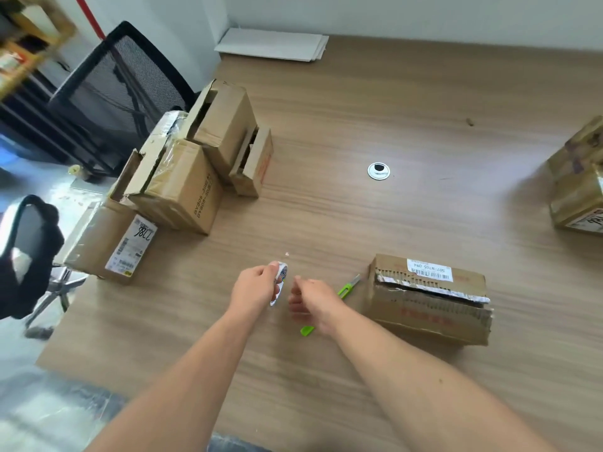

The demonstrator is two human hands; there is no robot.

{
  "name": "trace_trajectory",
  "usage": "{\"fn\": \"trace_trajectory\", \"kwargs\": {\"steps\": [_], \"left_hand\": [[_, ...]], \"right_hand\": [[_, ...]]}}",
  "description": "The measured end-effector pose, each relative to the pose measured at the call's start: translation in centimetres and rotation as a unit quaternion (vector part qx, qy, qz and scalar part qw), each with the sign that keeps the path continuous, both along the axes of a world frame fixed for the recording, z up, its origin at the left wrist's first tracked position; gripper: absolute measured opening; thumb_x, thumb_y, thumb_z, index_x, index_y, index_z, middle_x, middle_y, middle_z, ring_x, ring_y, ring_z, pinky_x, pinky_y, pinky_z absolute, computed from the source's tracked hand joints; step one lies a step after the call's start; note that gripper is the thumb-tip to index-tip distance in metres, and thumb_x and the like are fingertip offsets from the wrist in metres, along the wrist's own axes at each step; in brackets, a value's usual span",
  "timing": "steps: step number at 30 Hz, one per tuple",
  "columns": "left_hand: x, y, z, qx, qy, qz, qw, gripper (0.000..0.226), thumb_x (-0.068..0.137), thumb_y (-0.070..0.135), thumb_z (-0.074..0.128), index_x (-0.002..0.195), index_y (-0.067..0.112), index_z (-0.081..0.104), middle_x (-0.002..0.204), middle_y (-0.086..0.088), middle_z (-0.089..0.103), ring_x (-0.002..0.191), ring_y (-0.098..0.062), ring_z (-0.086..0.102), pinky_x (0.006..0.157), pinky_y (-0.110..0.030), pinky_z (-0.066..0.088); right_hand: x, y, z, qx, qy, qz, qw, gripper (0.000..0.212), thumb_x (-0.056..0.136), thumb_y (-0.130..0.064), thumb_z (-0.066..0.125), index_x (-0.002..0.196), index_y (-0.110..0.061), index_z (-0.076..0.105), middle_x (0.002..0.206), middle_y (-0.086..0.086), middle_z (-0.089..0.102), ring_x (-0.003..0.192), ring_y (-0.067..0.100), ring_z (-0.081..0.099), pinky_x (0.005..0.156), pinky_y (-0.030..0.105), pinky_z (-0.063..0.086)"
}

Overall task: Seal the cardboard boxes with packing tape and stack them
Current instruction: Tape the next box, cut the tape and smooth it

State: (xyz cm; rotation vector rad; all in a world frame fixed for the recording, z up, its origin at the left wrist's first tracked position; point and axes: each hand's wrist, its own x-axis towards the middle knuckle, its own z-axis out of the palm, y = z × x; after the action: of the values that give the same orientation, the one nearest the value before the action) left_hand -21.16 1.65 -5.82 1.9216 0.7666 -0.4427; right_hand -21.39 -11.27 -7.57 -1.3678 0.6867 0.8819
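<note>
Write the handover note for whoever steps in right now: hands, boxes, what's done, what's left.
Left hand: grips the tape roll.
Right hand: beside the roll with fingers curled. It is blurred, so I can't tell if it pinches the tape end.
Green cutter: on the table, partly under the right hand.
Near box: right of the hands, top seam torn, not sealed.
Open boxes: clustered at the table's left edge.
Far-right box: looks taped.
Left: seal the near box and the open ones, then stack.
</note>
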Motion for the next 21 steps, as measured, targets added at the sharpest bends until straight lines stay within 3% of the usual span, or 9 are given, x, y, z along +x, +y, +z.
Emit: {"fn": "trace_trajectory", "kwargs": {"steps": [3, 7, 10, 13, 15, 17, 21], "left_hand": [[0.5, 0.5, 0.6, 0.019, -0.034, -0.014, 0.999, 0.041, 0.099, 0.038, 0.052, 0.066, 0.016, 0.062, 0.050, 0.010, 0.058, 0.057, -0.016, 0.052, 0.061, -0.029, 0.039], [1.1, 1.0, 1.3, 0.046, -0.051, -0.048, 0.996, 0.043, 0.098, 0.036, 0.053, 0.060, 0.018, 0.060, 0.047, 0.012, 0.056, 0.060, -0.018, 0.052, 0.061, -0.031, 0.038], [1.2, 0.9, 2.1, 0.055, -0.074, -0.058, 0.994, 0.046, 0.096, 0.037, 0.055, 0.054, 0.019, 0.056, 0.045, 0.011, 0.051, 0.057, -0.019, 0.047, 0.058, -0.032, 0.035], [1.5, 1.0, 2.9, 0.036, -0.086, -0.073, 0.993, 0.042, 0.084, 0.046, 0.052, 0.049, 0.024, 0.055, 0.048, 0.008, 0.047, 0.054, -0.018, 0.043, 0.056, -0.031, 0.034], [1.7, 0.9, 3.3, 0.026, -0.083, -0.093, 0.992, 0.045, 0.088, 0.043, 0.055, 0.046, 0.025, 0.053, 0.049, 0.008, 0.045, 0.054, -0.017, 0.041, 0.056, -0.030, 0.033], [1.8, 0.8, 3.8, 0.029, -0.084, -0.106, 0.990, 0.054, 0.095, 0.034, 0.057, 0.043, 0.025, 0.047, 0.047, 0.010, 0.039, 0.054, -0.017, 0.037, 0.056, -0.031, 0.029], [2.3, 0.5, 5.0, 0.039, -0.089, -0.134, 0.986, 0.056, 0.096, 0.030, 0.057, 0.043, 0.023, 0.041, 0.046, 0.011, 0.040, 0.051, -0.015, 0.033, 0.054, -0.030, 0.026]], "right_hand": [[0.9, 1.4, -1.0, 0.017, 0.044, -0.064, 0.997, 0.034, 0.103, -0.042, 0.049, 0.099, -0.010, 0.059, 0.090, 0.008, 0.062, 0.067, 0.020, 0.059, 0.063, 0.030, 0.050], [2.4, 2.6, -1.2, 0.091, 0.085, -0.129, 0.984, 0.039, 0.103, -0.049, 0.049, 0.106, -0.011, 0.061, 0.098, 0.008, 0.070, 0.084, 0.019, 0.067, 0.067, 0.032, 0.054], [3.3, 2.8, -0.8, 0.105, 0.098, -0.162, 0.976, 0.033, 0.103, -0.042, 0.051, 0.099, -0.012, 0.064, 0.093, 0.006, 0.071, 0.081, 0.019, 0.066, 0.070, 0.031, 0.052], [3.9, 2.8, -0.7, 0.121, 0.109, -0.196, 0.967, 0.023, 0.101, -0.029, 0.058, 0.089, -0.011, 0.067, 0.075, 0.005, 0.071, 0.070, 0.018, 0.065, 0.071, 0.030, 0.054], [4.2, 2.6, -0.5, 0.127, 0.101, -0.206, 0.965, 0.016, 0.098, -0.020, 0.063, 0.087, -0.009, 0.068, 0.070, 0.006, 0.071, 0.065, 0.018, 0.067, 0.069, 0.031, 0.057], [4.3, 2.3, -0.2, 0.120, 0.078, -0.210, 0.967, 0.010, 0.099, -0.016, 0.061, 0.094, -0.008, 0.066, 0.079, 0.008, 0.072, 0.067, 0.018, 0.067, 0.065, 0.030, 0.058], [4.2, 1.2, 0.1, 0.019, -0.022, -0.178, 0.984, 0.014, 0.102, -0.018, 0.055, 0.090, -0.015, 0.060, 0.083, 0.006, 0.067, 0.068, 0.019, 0.061, 0.061, 0.028, 0.050]]}}
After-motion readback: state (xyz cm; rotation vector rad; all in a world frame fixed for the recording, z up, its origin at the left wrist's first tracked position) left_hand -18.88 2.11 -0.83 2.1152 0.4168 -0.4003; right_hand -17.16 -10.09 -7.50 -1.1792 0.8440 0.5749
